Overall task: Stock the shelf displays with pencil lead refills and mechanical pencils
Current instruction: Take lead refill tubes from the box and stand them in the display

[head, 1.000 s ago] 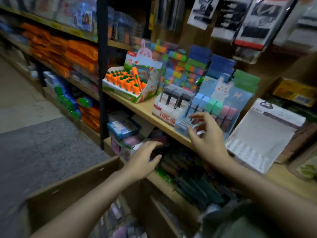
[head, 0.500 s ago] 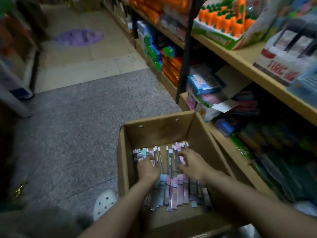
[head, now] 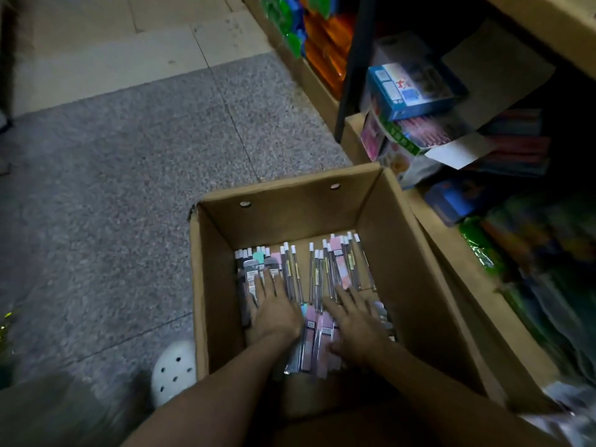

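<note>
In cardboard box (head: pixel 290 204), hands on packets (head: pixel 338 266)

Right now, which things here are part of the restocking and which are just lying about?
Part of the job:
cardboard box
packaged pencils inside it
left hand and right hand, resting flat on them

Just lying about:
blue box on the shelf
orange packs
white clog

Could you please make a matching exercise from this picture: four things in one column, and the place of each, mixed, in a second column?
Things:
1. left hand
2. white shoe
3. blue box
4. right hand

Places:
A. on the shelf, upper right
B. on the floor, left of the cardboard box
C. on the packets at the left of the box
D. on the packets at the right of the box

Pairs: 1-C, 2-B, 3-A, 4-D
</note>
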Motion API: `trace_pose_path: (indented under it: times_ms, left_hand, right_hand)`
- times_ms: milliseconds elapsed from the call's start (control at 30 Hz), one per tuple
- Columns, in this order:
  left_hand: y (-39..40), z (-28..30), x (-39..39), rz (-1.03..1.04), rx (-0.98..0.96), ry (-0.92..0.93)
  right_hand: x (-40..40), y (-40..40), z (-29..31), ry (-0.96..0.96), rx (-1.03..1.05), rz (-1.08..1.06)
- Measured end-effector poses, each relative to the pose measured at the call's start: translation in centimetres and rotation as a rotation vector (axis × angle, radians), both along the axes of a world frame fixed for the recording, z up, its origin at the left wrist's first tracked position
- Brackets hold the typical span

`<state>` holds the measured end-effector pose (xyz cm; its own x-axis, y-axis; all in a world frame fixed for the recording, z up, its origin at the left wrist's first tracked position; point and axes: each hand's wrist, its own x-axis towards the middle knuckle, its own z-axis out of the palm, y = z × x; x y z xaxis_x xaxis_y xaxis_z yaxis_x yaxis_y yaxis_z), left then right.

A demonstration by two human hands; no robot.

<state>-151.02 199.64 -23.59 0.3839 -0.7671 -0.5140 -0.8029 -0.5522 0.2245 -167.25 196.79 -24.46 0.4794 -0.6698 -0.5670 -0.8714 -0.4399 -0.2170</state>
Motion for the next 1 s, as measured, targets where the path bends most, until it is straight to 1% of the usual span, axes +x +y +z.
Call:
trace_pose_path:
  times_ms: [67,167,300,433,500,567,700,800,1000]
  left_hand:
    - [0.3,-0.4,-0.3,-0.024,0.016,0.011]
    - [0.7,-0.7,-1.4,-0.04,-0.006,0.052]
    - [0.8,-1.4,-2.3,-0.097,-0.101,0.069]
    - [0.5,-1.8,-2.4,-0.135,-0.237,0.073]
    - [0.2,-1.9,-2.1,-0.094,-0.315,0.066]
    - [-0.3,-2.0,-1.8,-0.045,-0.341,0.037]
    - [-1.5,-2.2,-1.5,0.037,-0.266,-0.003]
    - [-2.2,-2.2,-1.5,0.086,-0.249,-0.018]
    - [-3.1,-2.1,-0.9,0.225,-0.28,0.049]
  right_hand:
    - [0.2,-0.5,-0.6,-0.016,-0.055,-0.062]
    - [0.7,-1.4,-1.1,-0.046,-0.071,-0.146]
    - [1.1,-1.8,-1.3,-0.049,-0.051,-0.163]
    - [1.1,-0.9,-1.2,-0.134,-0.079,-0.185]
    - [1.0,-1.0,-0.9,-0.182,-0.12,-0.21]
    - [0.8,-1.7,-0.5,-0.221,-0.169,-0.236]
    - [1.0,-3.4,-0.1,-0.26,-0.204,-0.296]
    - [1.9,-4.5,-0.4,-0.244,-0.191,-0.346]
    - [3.7,-5.6,-1.3,-0.191,-0.157,-0.412]
